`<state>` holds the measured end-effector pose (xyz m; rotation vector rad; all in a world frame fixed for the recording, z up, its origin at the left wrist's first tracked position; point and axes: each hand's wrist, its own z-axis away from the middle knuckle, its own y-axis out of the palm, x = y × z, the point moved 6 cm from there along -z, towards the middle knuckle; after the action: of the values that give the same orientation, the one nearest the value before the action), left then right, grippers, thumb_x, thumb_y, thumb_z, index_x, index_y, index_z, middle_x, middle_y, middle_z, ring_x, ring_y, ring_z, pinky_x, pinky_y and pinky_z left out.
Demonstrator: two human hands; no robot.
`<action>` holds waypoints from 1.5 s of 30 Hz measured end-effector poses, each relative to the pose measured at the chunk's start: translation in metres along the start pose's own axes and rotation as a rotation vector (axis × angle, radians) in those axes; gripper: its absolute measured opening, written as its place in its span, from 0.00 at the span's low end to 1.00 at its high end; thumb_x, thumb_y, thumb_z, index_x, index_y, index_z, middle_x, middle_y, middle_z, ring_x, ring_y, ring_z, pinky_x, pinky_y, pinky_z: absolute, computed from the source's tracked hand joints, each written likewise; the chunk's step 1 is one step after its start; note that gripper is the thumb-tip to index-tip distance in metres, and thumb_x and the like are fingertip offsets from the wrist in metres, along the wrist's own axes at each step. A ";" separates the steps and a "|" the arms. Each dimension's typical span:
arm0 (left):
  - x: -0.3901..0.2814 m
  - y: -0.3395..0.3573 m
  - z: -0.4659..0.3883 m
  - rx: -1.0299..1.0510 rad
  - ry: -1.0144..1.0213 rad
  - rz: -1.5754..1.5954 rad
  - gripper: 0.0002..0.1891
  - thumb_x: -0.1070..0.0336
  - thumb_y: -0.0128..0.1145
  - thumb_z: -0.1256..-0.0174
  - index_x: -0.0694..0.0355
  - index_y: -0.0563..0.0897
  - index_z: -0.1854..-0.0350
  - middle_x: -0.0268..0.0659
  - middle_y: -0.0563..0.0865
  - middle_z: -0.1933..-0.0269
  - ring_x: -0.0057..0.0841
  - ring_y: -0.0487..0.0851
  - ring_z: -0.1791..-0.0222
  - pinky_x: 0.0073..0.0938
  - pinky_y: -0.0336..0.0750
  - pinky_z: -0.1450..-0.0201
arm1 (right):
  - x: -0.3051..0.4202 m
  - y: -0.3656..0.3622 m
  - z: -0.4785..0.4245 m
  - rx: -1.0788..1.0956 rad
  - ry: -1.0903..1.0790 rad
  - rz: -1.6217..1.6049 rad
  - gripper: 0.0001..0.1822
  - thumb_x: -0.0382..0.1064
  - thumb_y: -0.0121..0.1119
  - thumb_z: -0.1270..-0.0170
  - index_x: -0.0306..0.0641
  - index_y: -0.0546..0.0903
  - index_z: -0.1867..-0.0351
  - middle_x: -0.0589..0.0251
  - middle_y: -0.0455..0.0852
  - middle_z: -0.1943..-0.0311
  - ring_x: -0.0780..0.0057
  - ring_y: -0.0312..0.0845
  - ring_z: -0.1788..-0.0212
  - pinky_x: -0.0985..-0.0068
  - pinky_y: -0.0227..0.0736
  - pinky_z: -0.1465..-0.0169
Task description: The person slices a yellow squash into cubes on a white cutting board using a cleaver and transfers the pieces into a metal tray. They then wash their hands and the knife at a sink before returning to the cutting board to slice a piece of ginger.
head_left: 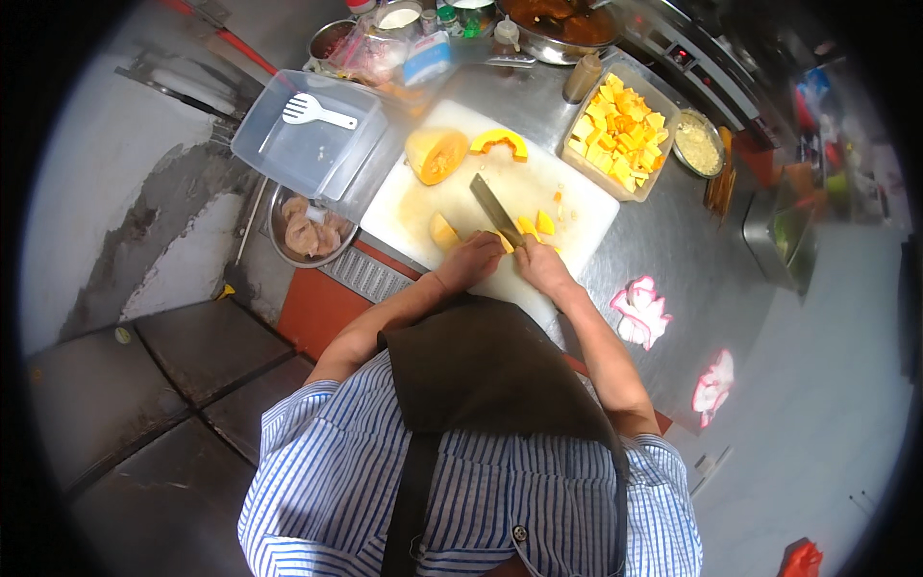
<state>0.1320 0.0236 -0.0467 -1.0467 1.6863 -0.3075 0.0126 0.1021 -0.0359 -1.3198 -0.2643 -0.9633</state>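
My right hand (542, 265) grips a broad-bladed kitchen knife (496, 209), its blade pointing away to the upper left over a white cutting board (595, 209). Close beside the blade, my left hand (472, 260) holds a piece of pumpkin (505, 244), partly hidden by the fingers. Several cut pumpkin pieces (545, 223) lie just past the knife, and a pumpkin wedge (443, 231) rests left of my left hand. Toward the board's far side sit a halved pumpkin (437, 156), with seeds in its hollow, and a curved pumpkin slice (499, 143).
Right of the board stands a plastic container of pumpkin chunks (619, 133), beside a bowl of minced food (698, 144). At left are a clear plastic bin (277, 155) with a white slotted spatula (317, 112) and a bowl of raw meat (310, 229). Crumpled cloths (642, 311) lie at right.
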 end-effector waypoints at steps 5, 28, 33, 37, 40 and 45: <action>0.000 0.006 -0.005 -0.008 -0.017 0.047 0.15 0.75 0.57 0.49 0.60 0.80 0.57 0.40 0.78 0.53 0.38 0.78 0.52 0.35 0.76 0.49 | -0.002 -0.022 0.020 0.017 0.018 -0.006 0.12 0.38 0.49 0.34 0.28 0.73 0.58 0.32 0.81 0.72 0.35 0.78 0.66 0.50 0.73 0.58; 0.001 0.008 -0.006 0.013 -0.092 0.049 0.09 0.74 0.58 0.45 0.59 0.80 0.61 0.38 0.81 0.57 0.38 0.80 0.54 0.34 0.77 0.52 | 0.030 -0.041 0.067 -0.177 0.011 0.064 0.10 0.35 0.51 0.34 0.27 0.73 0.61 0.35 0.78 0.82 0.38 0.78 0.76 0.50 0.73 0.70; 0.000 0.003 -0.006 -0.034 -0.050 0.089 0.10 0.75 0.59 0.47 0.60 0.80 0.61 0.39 0.81 0.57 0.38 0.80 0.55 0.34 0.77 0.51 | 0.030 -0.036 0.061 -0.107 0.033 0.109 0.12 0.36 0.47 0.33 0.25 0.73 0.59 0.37 0.80 0.81 0.40 0.80 0.76 0.51 0.76 0.68; -0.003 0.005 -0.008 -0.028 -0.031 0.060 0.10 0.76 0.59 0.47 0.60 0.80 0.61 0.38 0.81 0.57 0.37 0.80 0.55 0.33 0.77 0.52 | 0.039 -0.033 0.064 -0.129 0.068 0.107 0.08 0.32 0.49 0.36 0.26 0.71 0.63 0.35 0.79 0.81 0.38 0.79 0.75 0.50 0.75 0.68; -0.006 0.003 -0.010 -0.045 -0.014 0.030 0.10 0.75 0.60 0.48 0.59 0.80 0.62 0.38 0.81 0.58 0.36 0.81 0.56 0.32 0.77 0.53 | 0.039 -0.027 0.063 -0.120 0.078 0.135 0.07 0.30 0.48 0.38 0.26 0.71 0.62 0.35 0.80 0.80 0.38 0.79 0.74 0.49 0.75 0.67; -0.001 0.007 -0.008 -0.034 -0.021 0.023 0.09 0.74 0.61 0.48 0.59 0.81 0.64 0.36 0.81 0.58 0.35 0.81 0.57 0.31 0.78 0.54 | 0.033 -0.025 0.057 -0.088 0.094 0.119 0.08 0.29 0.47 0.39 0.24 0.71 0.63 0.33 0.80 0.79 0.37 0.80 0.72 0.50 0.75 0.67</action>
<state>0.1215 0.0262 -0.0473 -1.0509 1.6888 -0.2530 0.0343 0.1406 0.0191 -1.3505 -0.0711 -0.9425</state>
